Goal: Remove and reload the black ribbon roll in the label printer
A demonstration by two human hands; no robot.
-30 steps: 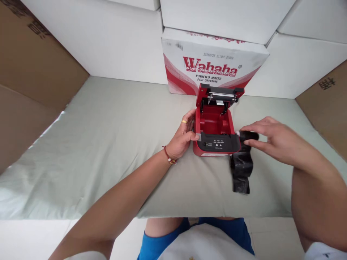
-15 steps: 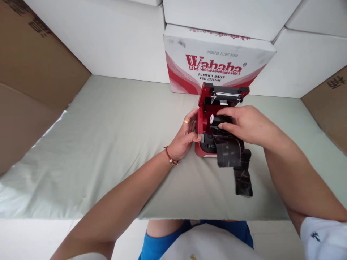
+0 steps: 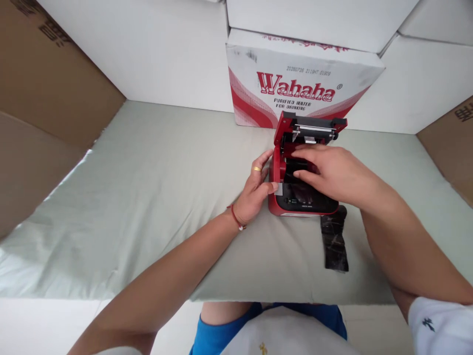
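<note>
A small red and black label printer (image 3: 310, 206) stands on the cloth with its lid (image 3: 314, 122) raised. My left hand (image 3: 254, 190) grips the printer's left side, thumb on a grey tab (image 3: 278, 189) at the front corner and fingers along the outer wall. Over the inner bay, my right hand (image 3: 336, 170) has thumb and fingers on either side of a black film roll (image 3: 293, 168), now low in the bay and largely hidden by the hand. A separate strip of black film (image 3: 334, 241) lies on the cloth at the printer's front right.
A pale green cloth (image 3: 166, 172) covers the table. Behind the printer stands a red and white Wahaha water carton (image 3: 295, 86), close to the raised lid. White boxes (image 3: 166, 49) line the back, with brown cartons at the left (image 3: 55, 98) and right (image 3: 449, 148).
My right hand has lowered the black film roll into the printer bay. Its hanging tail no longer drapes over the front edge. My left hand keeps its hold on the printer.
</note>
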